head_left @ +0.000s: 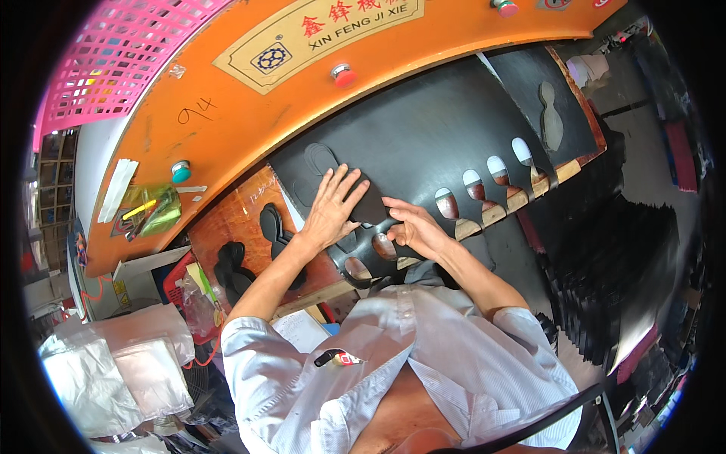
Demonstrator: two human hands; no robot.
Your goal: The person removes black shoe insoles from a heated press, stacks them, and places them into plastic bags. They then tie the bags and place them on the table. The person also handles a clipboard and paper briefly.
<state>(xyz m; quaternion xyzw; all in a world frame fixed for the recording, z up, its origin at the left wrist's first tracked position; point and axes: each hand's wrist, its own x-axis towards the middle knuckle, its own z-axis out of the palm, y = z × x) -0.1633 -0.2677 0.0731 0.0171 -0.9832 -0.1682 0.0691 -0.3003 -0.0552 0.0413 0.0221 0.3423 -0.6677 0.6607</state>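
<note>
A large black sheet (439, 113) lies on the work surface, with sole-shaped holes cut along its near edge. My left hand (333, 204) rests flat on it, fingers spread, over the left part. Between my hands is a dark sole-shaped piece (370, 204). My right hand (416, 228) is curled at its near right end, thumb and fingers closed at its edge; the exact grip is partly hidden. Just beyond my left fingers a rounded sole shape (321, 157) shows on the sheet. At the far right lies a grey-green sole-shaped piece (551, 117).
An orange machine beam (280, 113) with push buttons arches beyond the sheet. Small stacks of black sole pieces (234, 265) sit on the wooden board at left. A pink basket (128, 60) is upper left, plastic bags (128, 371) lower left, and black sheets (597, 280) hang at right.
</note>
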